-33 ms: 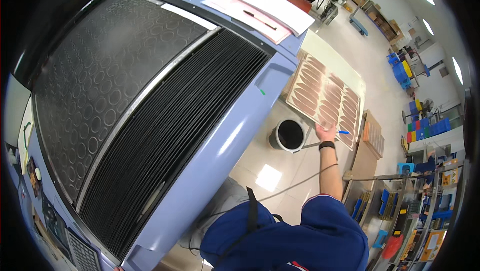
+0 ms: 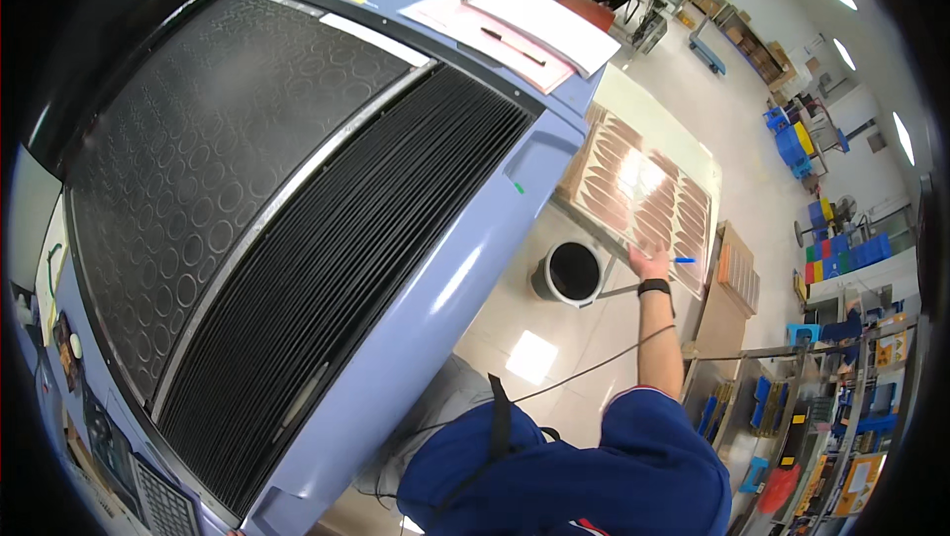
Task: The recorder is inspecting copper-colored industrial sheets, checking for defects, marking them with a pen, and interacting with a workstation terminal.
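Observation:
My right hand (image 2: 649, 261), with a black band at the wrist, reaches out to the near edge of a copper-coloured sheet (image 2: 616, 172) patterned with rows of leaf-shaped outlines. A slim pen with a blue end (image 2: 685, 260) sticks out from the right side of this hand, held in the fingers. The fingertips rest at the sheet's edge, and part of the grip is hidden. The sheet lies on a pale board (image 2: 643, 100). Of my left hand (image 2: 236, 533), only a sliver shows at the bottom edge, by the machine's front corner; its fingers are hidden.
A large blue-grey machine (image 2: 435, 308) with black ribbed bellows (image 2: 346, 259) and a dark bed (image 2: 218, 110) fills the left. A dark-mouthed bucket (image 2: 574, 271) stands on the floor. Papers (image 2: 544, 26) lie on the machine's far corner. Shelving (image 2: 792, 407) is at lower right. A cable crosses before me.
My right hand and forearm have shifted slightly right. The bright glare on the copper-coloured sheet has changed. At the top, another person's forearm now shows over the machine's far edge.

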`<state>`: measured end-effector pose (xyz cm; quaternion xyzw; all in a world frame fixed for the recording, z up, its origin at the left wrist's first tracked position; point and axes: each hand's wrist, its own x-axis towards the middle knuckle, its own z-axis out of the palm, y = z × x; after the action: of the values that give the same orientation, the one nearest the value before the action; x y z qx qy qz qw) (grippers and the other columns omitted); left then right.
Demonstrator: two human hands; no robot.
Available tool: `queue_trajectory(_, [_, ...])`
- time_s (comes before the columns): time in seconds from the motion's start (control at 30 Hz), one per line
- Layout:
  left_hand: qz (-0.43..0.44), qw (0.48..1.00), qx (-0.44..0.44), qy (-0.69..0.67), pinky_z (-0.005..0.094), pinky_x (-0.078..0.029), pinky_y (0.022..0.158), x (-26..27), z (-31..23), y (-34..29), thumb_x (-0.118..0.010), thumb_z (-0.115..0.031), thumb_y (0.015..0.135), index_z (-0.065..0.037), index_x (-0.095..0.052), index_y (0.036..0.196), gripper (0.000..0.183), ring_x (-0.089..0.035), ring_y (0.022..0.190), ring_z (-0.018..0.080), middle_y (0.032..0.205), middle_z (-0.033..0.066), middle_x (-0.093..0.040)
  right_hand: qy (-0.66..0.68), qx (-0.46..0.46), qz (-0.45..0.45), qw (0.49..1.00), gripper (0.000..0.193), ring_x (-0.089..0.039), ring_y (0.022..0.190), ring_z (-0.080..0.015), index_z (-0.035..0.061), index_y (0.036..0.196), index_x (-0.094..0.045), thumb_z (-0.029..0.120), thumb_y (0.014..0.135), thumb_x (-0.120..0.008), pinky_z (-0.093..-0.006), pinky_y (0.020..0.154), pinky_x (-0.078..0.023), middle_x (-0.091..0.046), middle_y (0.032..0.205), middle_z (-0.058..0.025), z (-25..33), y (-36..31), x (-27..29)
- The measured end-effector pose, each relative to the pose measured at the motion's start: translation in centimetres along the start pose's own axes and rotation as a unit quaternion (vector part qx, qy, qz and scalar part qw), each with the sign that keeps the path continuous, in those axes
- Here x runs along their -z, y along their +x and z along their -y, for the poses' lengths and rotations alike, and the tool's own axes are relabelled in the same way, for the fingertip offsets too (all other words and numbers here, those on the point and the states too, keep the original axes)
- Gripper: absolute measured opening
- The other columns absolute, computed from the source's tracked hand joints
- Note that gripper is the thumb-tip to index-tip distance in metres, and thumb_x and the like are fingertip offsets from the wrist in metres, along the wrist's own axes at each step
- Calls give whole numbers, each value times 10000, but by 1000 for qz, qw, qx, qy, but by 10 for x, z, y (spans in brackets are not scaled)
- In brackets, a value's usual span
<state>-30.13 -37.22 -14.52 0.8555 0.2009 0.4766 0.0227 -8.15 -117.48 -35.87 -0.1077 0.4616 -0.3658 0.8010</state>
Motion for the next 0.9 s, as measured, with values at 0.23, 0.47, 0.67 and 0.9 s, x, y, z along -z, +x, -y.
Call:
queue_trajectory(0.23, [7,999,-26,-30,513,-501,972,-2,8,0,-376,-345,1128,85,-679,1161,527,-655,1055,429,1148,271,-690,-104,175,251,946,258,-643,1181,-338,-65,1245,-541,127,1102,-445,-485,1144,-497,-656,1234,-202,82,-126,-131])
queue_trajectory(0.47, [-17,999,-14,-27,532,-512,946,-18,11,-8,-338,-296,1114,91,-731,1042,556,-674,1018,443,1086,277,-715,-9,244,454,857,226,-673,1157,-214,-38,1197,-596,147,1094,-516,-355,1083,-559,-694,1199,-126,43,-342,-140])
queue_trajectory(0.67, [-17,999,-4,-37,550,-506,956,-21,21,-13,-350,-283,1082,75,-758,1024,546,-685,1023,452,1074,274,-736,25,114,632,767,206,-707,1110,-196,-2,1167,-640,156,1087,-534,-363,998,-621,-725,1181,-107,-36,-422,-172])
queue_trajectory(0.9, [-28,999,12,-18,509,-447,1085,-30,54,-49,-366,-254,1069,109,-690,1105,488,-649,1165,407,1230,267,-697,-67,3,673,736,248,-710,1067,-223,30,1314,-553,89,1074,-539,-390,893,-616,-694,1206,-124,-136,-472,-176])
